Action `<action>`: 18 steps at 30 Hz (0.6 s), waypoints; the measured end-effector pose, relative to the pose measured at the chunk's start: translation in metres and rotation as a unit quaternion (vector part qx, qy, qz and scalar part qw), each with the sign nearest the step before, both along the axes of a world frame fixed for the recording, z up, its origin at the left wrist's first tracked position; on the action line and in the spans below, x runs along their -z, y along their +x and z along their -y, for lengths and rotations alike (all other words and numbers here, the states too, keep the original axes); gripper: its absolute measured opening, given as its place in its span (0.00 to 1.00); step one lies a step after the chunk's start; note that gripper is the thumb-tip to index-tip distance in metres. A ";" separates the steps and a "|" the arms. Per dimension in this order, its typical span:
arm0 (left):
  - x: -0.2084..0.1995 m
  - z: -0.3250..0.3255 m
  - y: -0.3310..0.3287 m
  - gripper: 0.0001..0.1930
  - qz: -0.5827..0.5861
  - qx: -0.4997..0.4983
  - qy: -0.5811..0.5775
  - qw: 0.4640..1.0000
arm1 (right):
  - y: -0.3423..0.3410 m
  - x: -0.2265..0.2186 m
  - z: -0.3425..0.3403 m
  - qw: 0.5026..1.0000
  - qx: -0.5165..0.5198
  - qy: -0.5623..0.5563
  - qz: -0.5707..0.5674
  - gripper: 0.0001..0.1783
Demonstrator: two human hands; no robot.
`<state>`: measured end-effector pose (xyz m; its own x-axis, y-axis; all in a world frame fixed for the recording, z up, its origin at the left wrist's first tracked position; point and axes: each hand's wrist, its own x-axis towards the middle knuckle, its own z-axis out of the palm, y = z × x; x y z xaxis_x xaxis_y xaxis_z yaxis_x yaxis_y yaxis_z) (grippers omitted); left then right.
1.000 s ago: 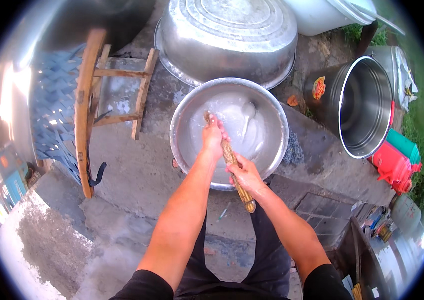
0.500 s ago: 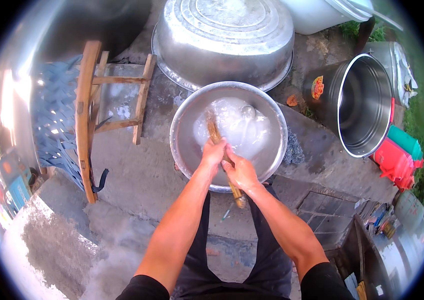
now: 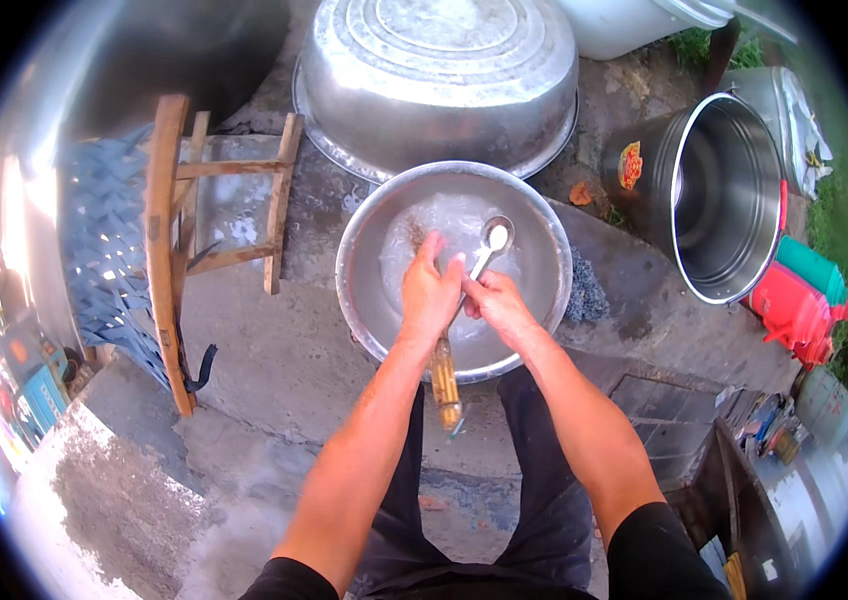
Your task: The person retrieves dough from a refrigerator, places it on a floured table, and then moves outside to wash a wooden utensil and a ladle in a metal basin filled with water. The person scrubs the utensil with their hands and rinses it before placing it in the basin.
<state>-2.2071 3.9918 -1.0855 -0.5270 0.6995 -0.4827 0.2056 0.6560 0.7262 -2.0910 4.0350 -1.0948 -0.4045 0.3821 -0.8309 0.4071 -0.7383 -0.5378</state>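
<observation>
A wide metal basin (image 3: 359, 215) holds cloudy, sudsy water. Over it, my left hand (image 3: 431, 292) is wrapped round a bamboo scrubbing brush (image 3: 446, 378). The brush's bound handle points back toward me, and its frayed end dips toward the water. My right hand (image 3: 498, 305) grips a metal spoon (image 3: 489, 255) by its handle, the round bowl tilted up and away above the water, with a bright white patch in it. The two hands nearly meet at the spoon's handle; whether the left fingers also touch it I cannot tell.
Beyond the basin lies a large upturned metal tub (image 3: 439, 120). A wooden chair with woven blue straps (image 3: 114, 250) lies tipped at left. At right are a steel bucket (image 3: 679, 170) on its side, red and green plastic items (image 3: 789, 300) and a grey scouring pad (image 3: 586, 288).
My right hand has let go of the brush and taken up the spoon, which was in the basin. The brush has swung to a steeper angle, its handle end shifting left.
</observation>
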 end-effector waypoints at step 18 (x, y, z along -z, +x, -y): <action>0.024 -0.044 0.046 0.10 0.371 -0.245 -0.063 0.893 | 0.028 -0.029 0.013 0.973 0.117 -0.181 0.081 0.20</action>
